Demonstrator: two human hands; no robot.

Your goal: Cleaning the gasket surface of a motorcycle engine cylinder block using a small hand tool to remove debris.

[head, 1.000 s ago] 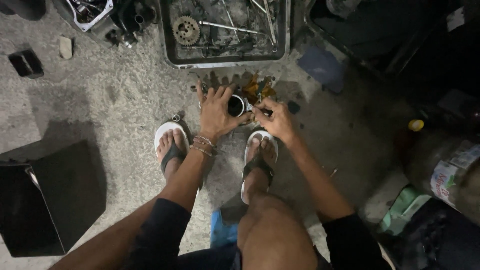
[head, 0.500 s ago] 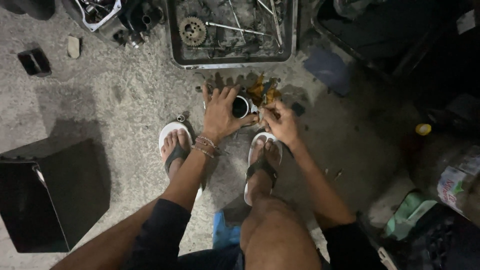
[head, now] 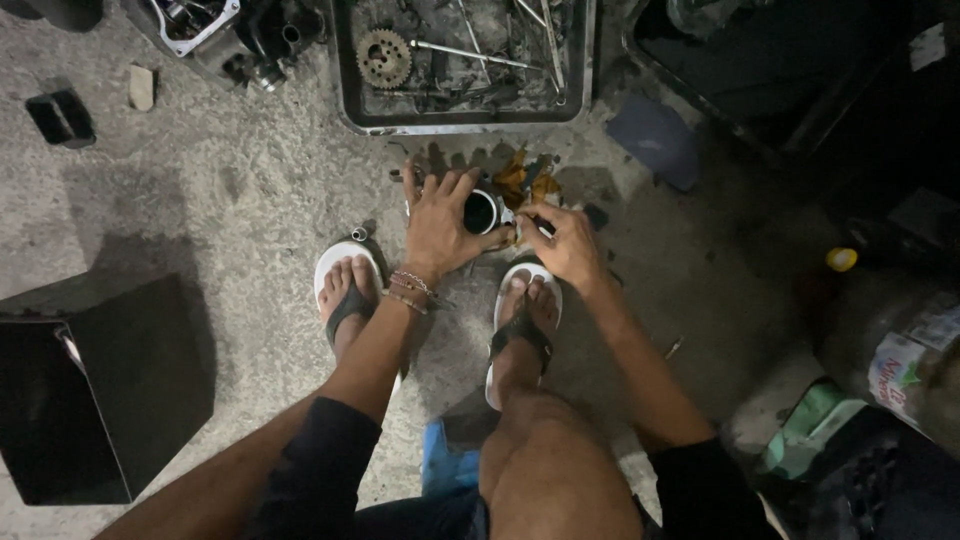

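Head view shows the left hand (head: 437, 225) spread flat against a dark round metal cylinder part (head: 480, 212) standing on the concrete floor (head: 250, 200), while the right hand (head: 565, 243) pinches a small dark tool (head: 541, 225) beside its rim, work seemingly midway.

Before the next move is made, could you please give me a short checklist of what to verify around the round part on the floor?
1. Left hand steadies the dark round cylinder part: ok, palm and thumb lie against it.
2. Right hand has its small tool in grip: ok, fingers closed on it; the tool's kind cannot be told.
3. Part seated flat on the concrete floor: cannot tell.
4. Feet clear of the work: ok, both sandals sit behind the hands.
5. Parts tray within reach: ok, just beyond the part.
6. Lighting on the part: not ok, dim.
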